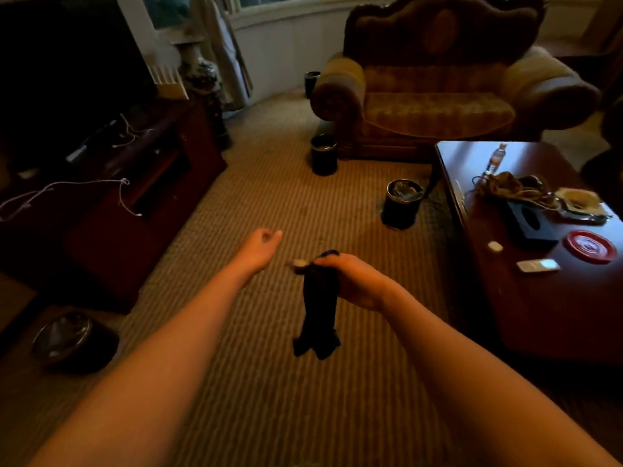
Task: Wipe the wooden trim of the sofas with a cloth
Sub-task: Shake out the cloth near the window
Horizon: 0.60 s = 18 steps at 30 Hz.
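A dark cloth hangs down from my right hand, which grips its top end over the striped carpet. My left hand is stretched out beside it, a little to the left, with loosely curled fingers and nothing in it. An upholstered sofa with dark carved wooden trim along its back stands at the far side of the room, well beyond both hands.
A dark wooden coffee table with a bottle, cables, a red dish and small items stands on the right. Three dark bins stand on the carpet. A low TV cabinet with white cables runs along the left.
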{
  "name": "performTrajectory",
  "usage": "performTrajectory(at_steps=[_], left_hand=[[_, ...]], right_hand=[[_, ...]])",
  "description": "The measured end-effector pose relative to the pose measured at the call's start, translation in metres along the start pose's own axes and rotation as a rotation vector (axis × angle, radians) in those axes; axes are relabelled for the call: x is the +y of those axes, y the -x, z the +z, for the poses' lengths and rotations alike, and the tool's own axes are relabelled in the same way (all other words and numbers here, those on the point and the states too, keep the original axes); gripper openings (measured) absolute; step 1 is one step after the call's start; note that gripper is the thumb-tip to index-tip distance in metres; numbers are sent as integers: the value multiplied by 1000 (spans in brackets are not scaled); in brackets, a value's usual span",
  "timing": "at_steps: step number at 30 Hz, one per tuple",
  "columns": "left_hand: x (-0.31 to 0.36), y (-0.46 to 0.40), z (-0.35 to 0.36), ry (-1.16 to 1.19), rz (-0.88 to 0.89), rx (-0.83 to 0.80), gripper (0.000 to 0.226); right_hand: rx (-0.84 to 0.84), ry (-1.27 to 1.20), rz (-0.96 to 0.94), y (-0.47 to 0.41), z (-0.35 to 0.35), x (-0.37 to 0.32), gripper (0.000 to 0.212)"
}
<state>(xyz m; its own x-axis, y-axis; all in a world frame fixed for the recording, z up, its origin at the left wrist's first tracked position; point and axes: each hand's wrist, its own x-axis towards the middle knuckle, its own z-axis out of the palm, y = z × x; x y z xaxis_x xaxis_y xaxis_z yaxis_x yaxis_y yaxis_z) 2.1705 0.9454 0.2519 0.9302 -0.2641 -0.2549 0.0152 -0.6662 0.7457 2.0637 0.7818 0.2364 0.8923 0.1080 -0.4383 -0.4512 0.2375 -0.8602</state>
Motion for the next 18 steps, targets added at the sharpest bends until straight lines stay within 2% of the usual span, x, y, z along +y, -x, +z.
performTrajectory(at_steps=[3, 5, 7, 11, 18], left_hand=[[-23, -15, 11, 172, -310, -247, 46], [-35, -28, 16, 215, -438, -474, 57], [-42, -55, 21, 272, -489, -616, 65], [-40, -136, 20, 381, -481, -714, 67], [1, -304, 0, 474, -421, -687, 72]], right_hand=[[24, -315, 68, -30, -20, -19, 17], [59, -329, 102, -57, -29, -32, 26], [106, -304, 107, -86, -35, -48, 36], [154, -345, 42, -152, -50, -91, 38], [256, -453, -87, -272, -74, -181, 31]])
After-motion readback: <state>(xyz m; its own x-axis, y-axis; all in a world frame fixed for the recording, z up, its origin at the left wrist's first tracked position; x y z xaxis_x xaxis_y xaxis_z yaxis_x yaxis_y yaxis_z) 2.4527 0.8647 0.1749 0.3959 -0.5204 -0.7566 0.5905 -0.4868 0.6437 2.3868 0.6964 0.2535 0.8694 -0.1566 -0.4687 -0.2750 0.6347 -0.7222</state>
